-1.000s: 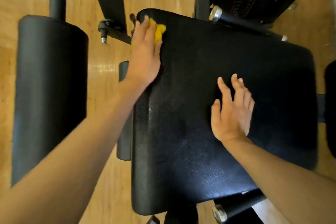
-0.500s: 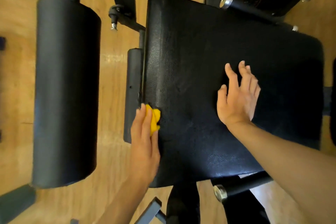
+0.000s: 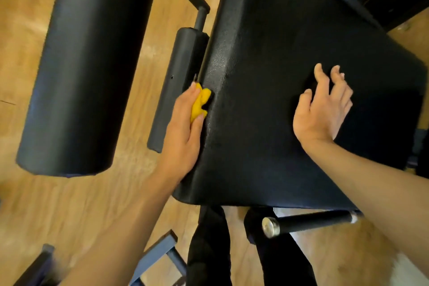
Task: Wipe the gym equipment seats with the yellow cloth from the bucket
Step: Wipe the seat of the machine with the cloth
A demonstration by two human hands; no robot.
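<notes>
- The left hand [image 3: 183, 132] pinches a bunched yellow cloth [image 3: 199, 104] between thumb and fingers and presses it against the rounded left edge of the seat [image 3: 267, 58].
- The cloth is soft and crumpled, and only a small lump shows past the fingertips.
- The seat is a broad, rectangular black pad with a pebbled, leather-like skin and rounded corners.
- The right hand [image 3: 322, 109] rests flat on top of the seat, fingers spread and relaxed, well apart from the cloth.
- Left of the left hand stands a narrow black cylindrical pad [image 3: 176, 86], and beyond it a thick, smooth black roller pad [image 3: 88, 65].
- Below the right hand, a black bar with a shiny metal end cap [image 3: 270, 227] juts out.
- The floor [image 3: 69, 204] is glossy wood planking.
</notes>
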